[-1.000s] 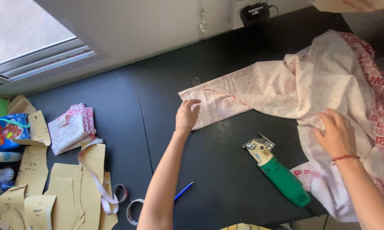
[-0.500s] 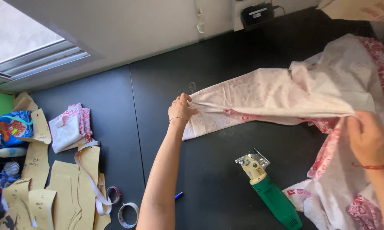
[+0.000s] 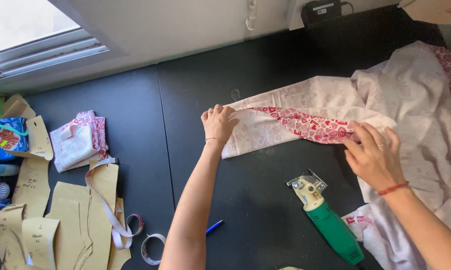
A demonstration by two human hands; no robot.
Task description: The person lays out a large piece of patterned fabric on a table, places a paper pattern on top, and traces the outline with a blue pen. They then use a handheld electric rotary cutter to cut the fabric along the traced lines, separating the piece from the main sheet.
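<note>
Head view: left hand fingers pinch the fabric end, right hand fingers grip its fold, fingertips hidden.

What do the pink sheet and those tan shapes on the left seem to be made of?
The pink sheet looks like thin woven cloth, matte: it folds and creases softly under the left hand and right hand. The tan shapes look like stiff card or heavy paper, lying flat with clean-cut edges.

Bright daylight from the window — sharp, soft shadows.
</note>
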